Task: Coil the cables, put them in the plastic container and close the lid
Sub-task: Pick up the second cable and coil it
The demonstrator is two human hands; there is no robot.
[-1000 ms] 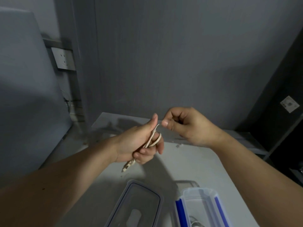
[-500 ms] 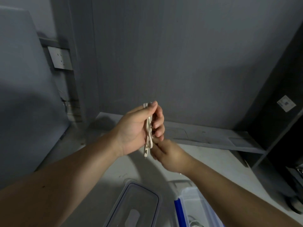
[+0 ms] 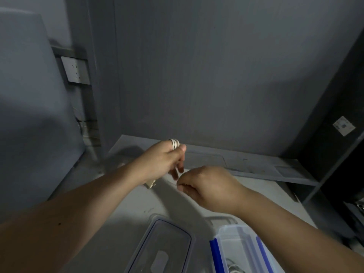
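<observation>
Both hands above the table (image 3: 137,203). Left hand (image 3: 161,164) grips the coiled cable (image 3: 175,144), loops poking out on top, plug (image 3: 151,183) dangling below. Right hand (image 3: 210,186) curled just beside; pinching cable or nothing, cannot tell.

Open tabletop (image 3: 153,201) beyond the loose lid (image 3: 163,247) and uncovered container (image 3: 242,251); low shelf (image 3: 256,166) and wall (image 3: 197,75) behind.

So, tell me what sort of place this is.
Likely a plain indoor work or storage corner: a grey table pushed against a grey panelled wall, a wall socket to the left, and a dark shelving unit on the right.
</observation>
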